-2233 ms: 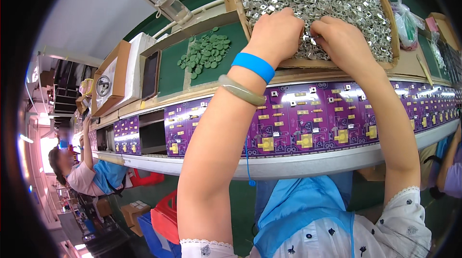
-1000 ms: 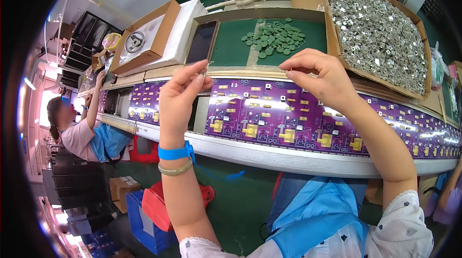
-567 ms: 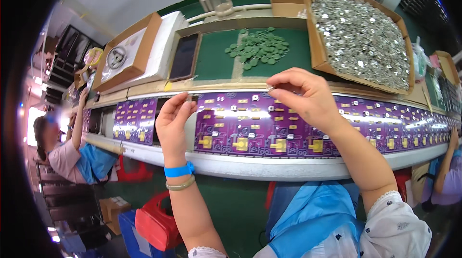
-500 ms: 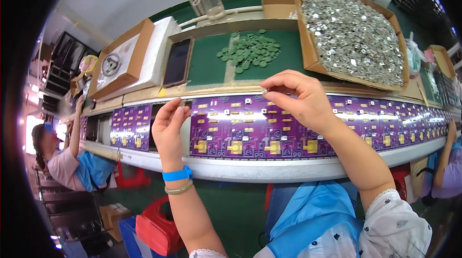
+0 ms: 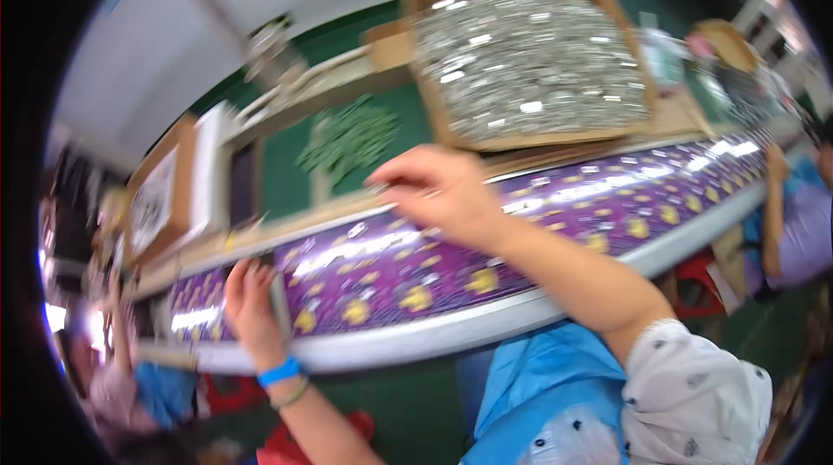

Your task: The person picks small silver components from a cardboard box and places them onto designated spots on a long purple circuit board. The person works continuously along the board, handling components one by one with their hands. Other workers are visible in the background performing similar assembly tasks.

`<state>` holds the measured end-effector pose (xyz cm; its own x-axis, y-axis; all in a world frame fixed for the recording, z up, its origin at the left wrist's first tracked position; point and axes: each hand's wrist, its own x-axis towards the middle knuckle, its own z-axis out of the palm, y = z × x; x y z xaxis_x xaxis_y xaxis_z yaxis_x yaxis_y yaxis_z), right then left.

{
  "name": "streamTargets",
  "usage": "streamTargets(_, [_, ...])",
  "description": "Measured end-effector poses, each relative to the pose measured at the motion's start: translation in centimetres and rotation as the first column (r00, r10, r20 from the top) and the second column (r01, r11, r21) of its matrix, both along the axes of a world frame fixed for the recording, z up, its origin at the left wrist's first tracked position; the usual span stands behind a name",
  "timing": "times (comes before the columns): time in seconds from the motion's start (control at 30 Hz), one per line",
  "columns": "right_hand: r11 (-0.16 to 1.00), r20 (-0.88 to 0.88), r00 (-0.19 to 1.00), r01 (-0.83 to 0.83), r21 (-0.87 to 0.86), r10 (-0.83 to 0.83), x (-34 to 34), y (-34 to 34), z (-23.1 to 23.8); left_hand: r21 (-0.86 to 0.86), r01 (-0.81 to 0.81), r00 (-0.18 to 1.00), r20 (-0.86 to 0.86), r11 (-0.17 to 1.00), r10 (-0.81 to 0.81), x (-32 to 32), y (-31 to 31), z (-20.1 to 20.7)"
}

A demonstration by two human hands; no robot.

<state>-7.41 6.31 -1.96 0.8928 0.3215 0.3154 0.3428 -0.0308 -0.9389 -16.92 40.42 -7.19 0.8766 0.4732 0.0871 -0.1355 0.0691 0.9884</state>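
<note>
My right hand is above the row of purple circuit boards, its thumb and forefinger pinched on a small silvery part. Lower and to the left, my left hand hangs over the boards' near side, beside a dark gap in the row. Its fingers are drawn together, and blur hides what they may hold. Behind the boards, a heap of small green discs lies on a green surface. A cardboard box full of small shiny metal parts stands beyond my right hand.
A metal rail edges the line on my side. At the back left are a dark flat panel, a white foam block and an open carton. A clear jug stands behind. Co-workers sit left and right.
The view has swung, so the boards, boxes and discs appear shifted left and tilted, with motion blur. Both hands appear farther left, the left one lower. The right hand keeps its pinch.
</note>
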Motion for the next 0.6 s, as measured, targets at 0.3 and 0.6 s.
streamTargets(0.3, [0.984,0.135,0.99,-0.053,0.17,0.03,0.0,0.0,-0.6,0.017,0.017,0.987,-0.158,1.0,-0.014,-1.0,7.7,-5.3])
streamTargets(0.6, [0.971,0.157,0.985,-0.11,0.213,0.077,-0.3,1.0,-0.9,-0.195,0.334,0.925,0.254,0.922,-0.282,-1.6,6.9,-5.0])
